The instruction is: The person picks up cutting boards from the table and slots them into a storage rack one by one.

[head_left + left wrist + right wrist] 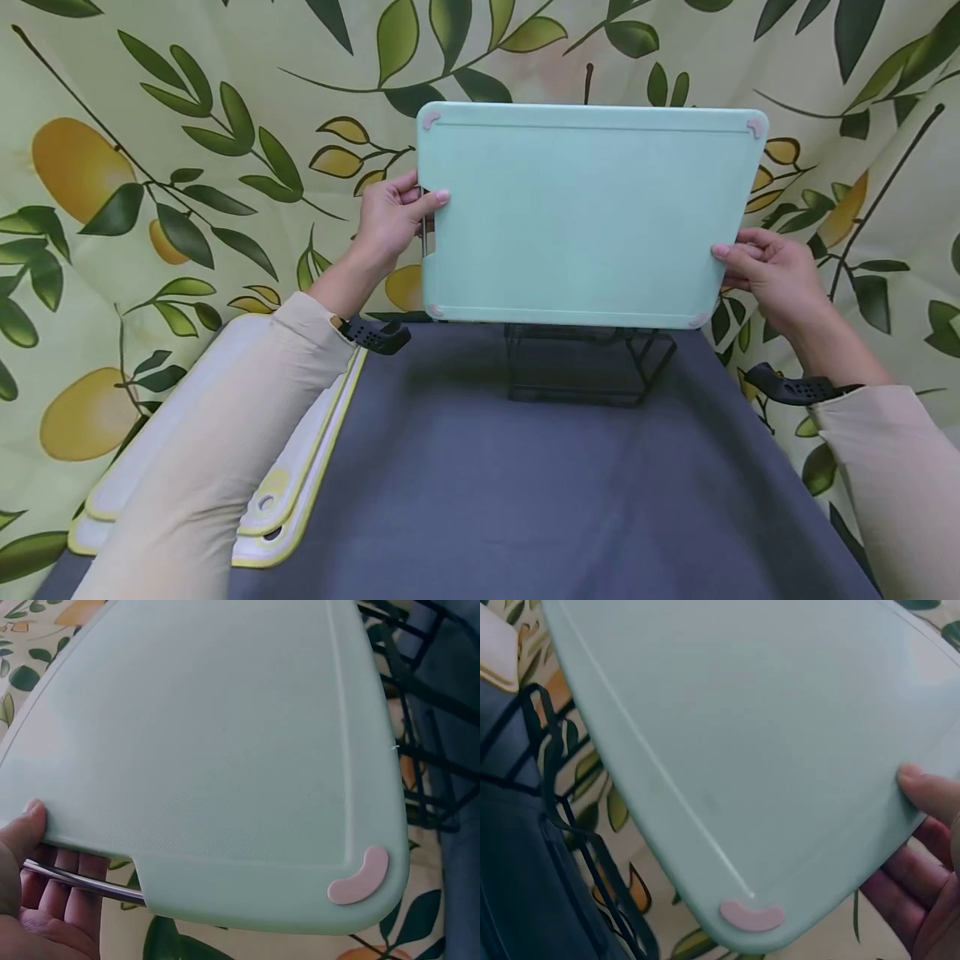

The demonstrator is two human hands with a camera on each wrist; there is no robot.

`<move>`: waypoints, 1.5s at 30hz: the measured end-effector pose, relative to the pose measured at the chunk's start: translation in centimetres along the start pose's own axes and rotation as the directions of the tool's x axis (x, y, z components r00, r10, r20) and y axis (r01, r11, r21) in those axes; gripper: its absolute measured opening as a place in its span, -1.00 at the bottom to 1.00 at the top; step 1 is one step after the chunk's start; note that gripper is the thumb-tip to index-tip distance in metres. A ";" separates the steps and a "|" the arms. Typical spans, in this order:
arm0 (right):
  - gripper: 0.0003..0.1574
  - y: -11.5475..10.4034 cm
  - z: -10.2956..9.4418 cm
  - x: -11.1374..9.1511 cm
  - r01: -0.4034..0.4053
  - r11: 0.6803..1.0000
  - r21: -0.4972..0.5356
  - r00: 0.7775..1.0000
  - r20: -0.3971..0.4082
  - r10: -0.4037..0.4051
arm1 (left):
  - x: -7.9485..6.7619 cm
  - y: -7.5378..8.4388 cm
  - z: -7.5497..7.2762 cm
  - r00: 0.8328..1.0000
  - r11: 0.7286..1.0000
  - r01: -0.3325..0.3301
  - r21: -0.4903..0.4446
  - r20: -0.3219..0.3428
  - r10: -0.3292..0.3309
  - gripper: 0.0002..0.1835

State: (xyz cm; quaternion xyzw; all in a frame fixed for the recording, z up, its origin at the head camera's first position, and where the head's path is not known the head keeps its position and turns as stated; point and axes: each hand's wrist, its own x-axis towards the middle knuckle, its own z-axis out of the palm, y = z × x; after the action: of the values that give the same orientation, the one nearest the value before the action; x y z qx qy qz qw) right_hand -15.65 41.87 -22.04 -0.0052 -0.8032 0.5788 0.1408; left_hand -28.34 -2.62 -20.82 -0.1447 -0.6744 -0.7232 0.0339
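Observation:
Both hands hold up a mint-green cutting board (585,217) with pink corner pads, its broad face toward me. At its left edge my left hand (393,217) grips beside a metal bar handle (90,886), thumb on the front face and fingers behind. My right hand (776,271) pinches the right edge low down, thumb in front. Beyond the board's lower edge stands a black wire rack (585,392), its upper part hidden by the board.
White cutting boards with yellow-green rims (300,475) lie stacked at the table's left side, partly covered by my left sleeve. A dark blue-grey cloth (480,500) covers the table. Behind hangs a curtain (247,50) printed with leaves and fruit.

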 end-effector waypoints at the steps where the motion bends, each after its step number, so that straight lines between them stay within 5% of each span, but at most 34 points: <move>1: -0.70 -0.2 0.0 0.2 0.004 1.000 0.004 1.000 -0.005 -0.004 | 0.2 0.2 0.0 1.000 1.000 -0.002 -0.001 0.000 0.002 -0.47; 8: -0.69 -0.6 -0.5 1.4 -0.052 0.991 0.127 0.999 0.014 0.050 | 1.7 1.3 0.9 1.000 0.999 -0.013 0.042 -0.003 0.013 -0.51; 15: -0.61 -0.8 -1.1 2.6 -0.012 1.000 0.025 1.000 -0.026 0.012 | 2.8 2.0 1.6 1.000 0.999 -0.003 0.037 -0.019 0.003 -0.49; 25: -0.66 -1.0 -1.4 4.7 -0.035 0.944 0.328 0.998 -0.044 0.052 | 4.2 2.2 2.8 0.996 0.998 -0.070 0.009 -0.053 0.070 -0.46; 45: -0.65 -0.8 -2.5 6.2 -0.011 0.905 0.426 0.990 -0.124 0.071 | 6.3 1.9 4.7 0.977 0.979 -0.202 0.010 -0.066 0.203 -0.51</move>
State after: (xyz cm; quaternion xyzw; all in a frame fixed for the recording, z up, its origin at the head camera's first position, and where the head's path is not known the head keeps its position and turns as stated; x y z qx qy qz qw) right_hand -20.93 44.97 -19.16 -0.0309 -0.6466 0.7405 0.1808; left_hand -33.11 2.71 -17.11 -0.1886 -0.6559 -0.7192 0.1300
